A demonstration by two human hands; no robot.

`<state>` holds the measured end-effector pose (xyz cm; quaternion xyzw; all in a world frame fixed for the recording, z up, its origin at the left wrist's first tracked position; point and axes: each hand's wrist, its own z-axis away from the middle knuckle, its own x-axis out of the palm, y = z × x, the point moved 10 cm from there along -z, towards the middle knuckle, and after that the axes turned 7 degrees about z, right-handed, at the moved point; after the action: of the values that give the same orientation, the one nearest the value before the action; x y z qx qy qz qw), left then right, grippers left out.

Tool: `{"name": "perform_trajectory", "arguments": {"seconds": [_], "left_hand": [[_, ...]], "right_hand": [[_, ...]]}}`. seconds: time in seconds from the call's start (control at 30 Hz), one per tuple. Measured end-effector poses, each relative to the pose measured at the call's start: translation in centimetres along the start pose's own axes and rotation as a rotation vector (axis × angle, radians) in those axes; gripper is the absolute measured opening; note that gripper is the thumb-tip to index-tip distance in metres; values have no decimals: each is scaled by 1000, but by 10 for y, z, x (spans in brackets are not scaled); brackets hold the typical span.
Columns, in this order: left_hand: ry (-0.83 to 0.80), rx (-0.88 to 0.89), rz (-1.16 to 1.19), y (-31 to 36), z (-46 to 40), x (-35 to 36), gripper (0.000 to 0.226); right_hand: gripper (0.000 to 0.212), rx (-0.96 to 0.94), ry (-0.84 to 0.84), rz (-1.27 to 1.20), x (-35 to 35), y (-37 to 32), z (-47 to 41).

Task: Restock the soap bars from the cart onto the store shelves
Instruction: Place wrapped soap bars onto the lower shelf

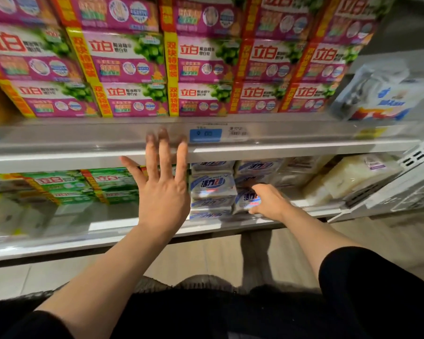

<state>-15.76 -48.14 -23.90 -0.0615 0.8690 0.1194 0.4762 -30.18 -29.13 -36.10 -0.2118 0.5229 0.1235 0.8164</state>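
Note:
My left hand [163,189] is raised in front of the shelf edge, palm forward, fingers spread, holding nothing. My right hand [267,200] reaches into the lower shelf [132,226] and grips a white and blue wrapped soap bar [246,198] at the front of a stack of the same bars [212,185]. Its fingers are partly hidden behind the bar. Pink and white soap boxes [130,57] fill the upper shelf [83,138] in stacked rows.
Green soap packs [83,185] lie left on the lower shelf, with pale packs [15,216] further left. Translucent white bars [348,177] sit at the right. A white wire cart or basket [416,172] stands at the far right. A blue price tag [205,135] hangs on the rail.

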Motion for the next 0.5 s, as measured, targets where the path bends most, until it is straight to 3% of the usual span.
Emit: {"name": "perform_trajectory", "arguments": {"seconds": [0.2,0.33,0.43,0.5], "left_hand": [[-12,20,17,2,1,-3,106],[-137,34,17,1,7,-10,101],[-295,39,50,3,12,-24,103],[-390,0,108,10,15,-39,104]], "right_hand": [[62,43,79,-84,-10,7,14],[59,149,146,-123,-32,32,53],[54,256,34,-25,-49,34,88],[51,216,-69,2,-65,10,112]]}}
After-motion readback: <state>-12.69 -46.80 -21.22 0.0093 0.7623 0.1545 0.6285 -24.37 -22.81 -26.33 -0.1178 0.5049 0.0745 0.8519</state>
